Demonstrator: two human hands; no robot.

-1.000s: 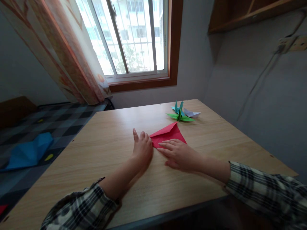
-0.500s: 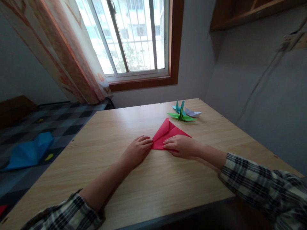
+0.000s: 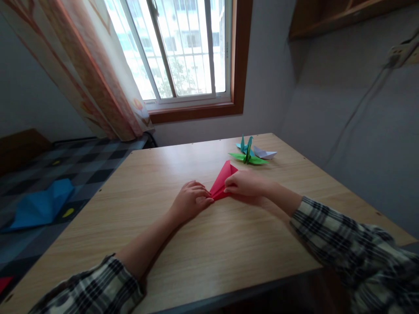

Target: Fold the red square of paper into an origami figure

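Fingers [image 3: 198, 188] of the left hand [image 3: 187, 201] bend loosely, their tips and thumb almost meeting on the left corner of the red paper [image 3: 220, 180]; that forearm slants up from the left part of the table's near edge. Curled tighter, the right hand [image 3: 246, 182] pinches the paper's right part, its forearm angled in from the right. The folded paper sits around the middle of the table [image 3: 209, 244], with a green paper bird [image 3: 248, 158] toward the far right corner.

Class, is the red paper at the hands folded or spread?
Folded: the red paper shows overlapping layers, narrowing to a corner at the left hand.
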